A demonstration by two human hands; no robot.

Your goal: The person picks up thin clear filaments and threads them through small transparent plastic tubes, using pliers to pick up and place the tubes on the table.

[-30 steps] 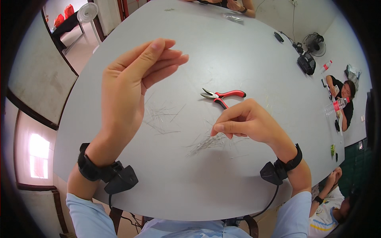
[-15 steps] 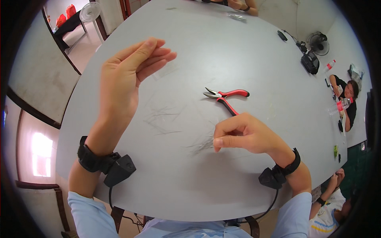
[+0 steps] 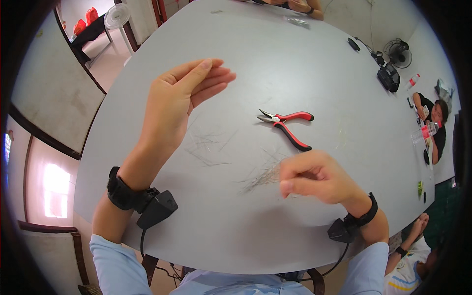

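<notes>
Down at the near right, the right hand (image 3: 317, 177) is curled, thumb close to the forefinger; it is blurred, so I cannot tell if its fingertips meet or hold anything. It hovers by the right end of a heap of thin wires (image 3: 259, 180) on the grey counter (image 3: 236, 233). Farther left lie some loose wires (image 3: 209, 142). Above and beyond them, the left hand (image 3: 179, 93) has its thumb laid along the forefinger, other fingers loosely bent; whether it pinches a wire I cannot tell. Red-and-black pliers (image 3: 286, 122) lie beyond the heap, jaws apart, pointing left. A silvery packet (image 3: 298, 22) lies near the far edge.
</notes>
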